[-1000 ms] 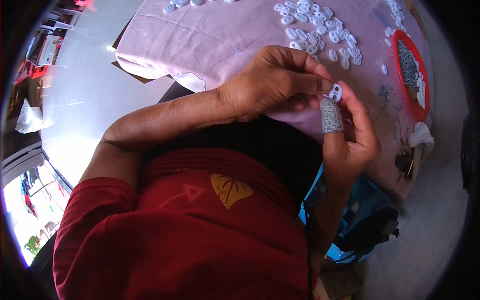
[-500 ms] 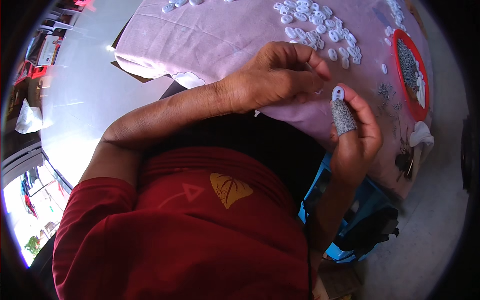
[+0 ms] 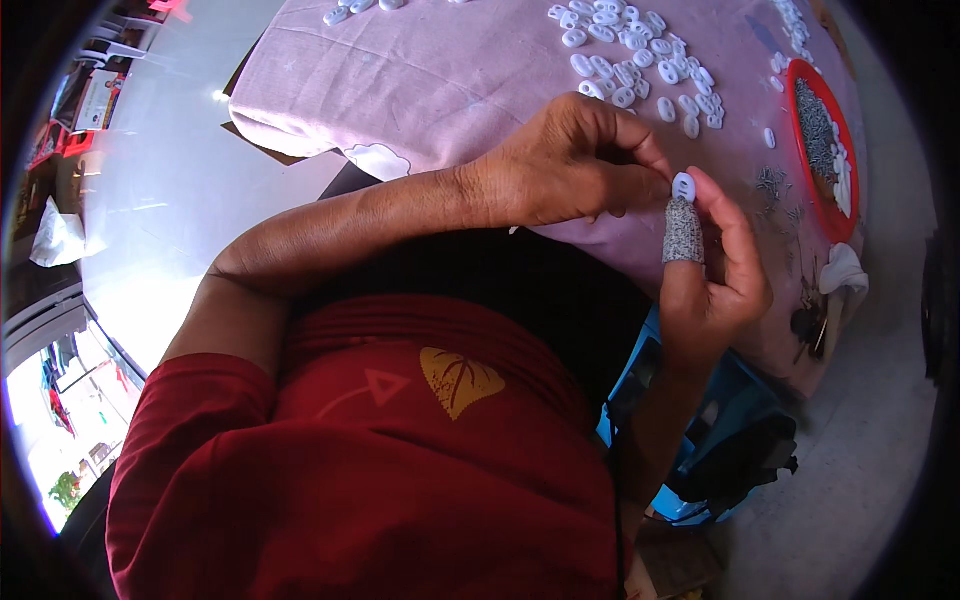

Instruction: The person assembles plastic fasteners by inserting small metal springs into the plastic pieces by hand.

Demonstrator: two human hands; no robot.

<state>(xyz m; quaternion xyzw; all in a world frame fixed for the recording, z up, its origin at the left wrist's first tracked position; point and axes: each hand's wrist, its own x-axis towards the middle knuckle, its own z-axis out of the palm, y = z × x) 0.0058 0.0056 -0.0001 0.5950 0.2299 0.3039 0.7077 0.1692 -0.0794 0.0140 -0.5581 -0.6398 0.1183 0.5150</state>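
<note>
While pinching the white oval piece (image 3: 684, 186) between thumb (image 3: 683, 232) and finger (image 3: 738, 235) of the right hand (image 3: 715, 290), bringing the left hand (image 3: 570, 165) nearer than before, almost closing fingertips (image 3: 660, 172) beside it, unclear if gripping.

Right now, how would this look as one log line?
Right hand: pinching white oval piece; Left hand: beside it; Pink cloth: white pieces, red tray

No legible lettering or numbers
</note>
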